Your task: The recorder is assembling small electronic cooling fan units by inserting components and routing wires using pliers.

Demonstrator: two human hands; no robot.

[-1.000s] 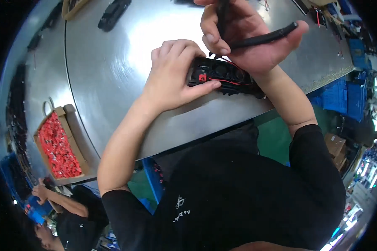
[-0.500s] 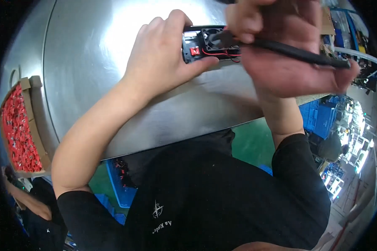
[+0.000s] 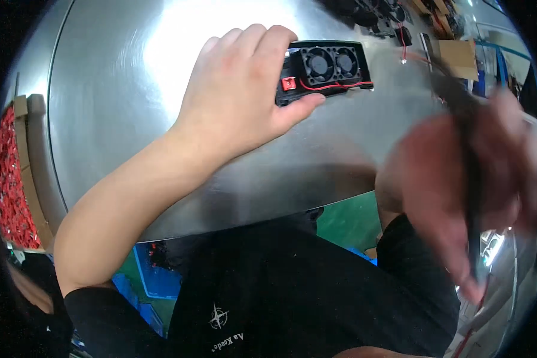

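Note:
My left hand [image 3: 235, 89] is closed round the left end of a black housing [image 3: 366, 67] on the metal table, its thumb along the near edge. Two small black fans [image 3: 318, 64] sit side by side in the housing. A red connector [image 3: 289, 83] lies just left of them, and a thin red wire [image 3: 322, 87] runs along their near side. Off to the right, away from the housing, my right hand [image 3: 459, 173] is smeared by motion. Its fingers are wrapped round a slim black tool [image 3: 468, 143], whose exact kind is too blurred to tell.
The shiny metal table [image 3: 119, 101] spreads beneath my arms. More black fans with wires [image 3: 373, 15] lie at its far right. A cardboard box of red parts [image 3: 30, 197] stands at the left, a blue bin [image 3: 158, 277] below the near edge. Another person's arm [image 3: 33, 291] shows at lower left.
My right hand has swung away from the fans, right and nearer to me, with the black tool still in it. Both fans are now uncovered. The left hand keeps its grip.

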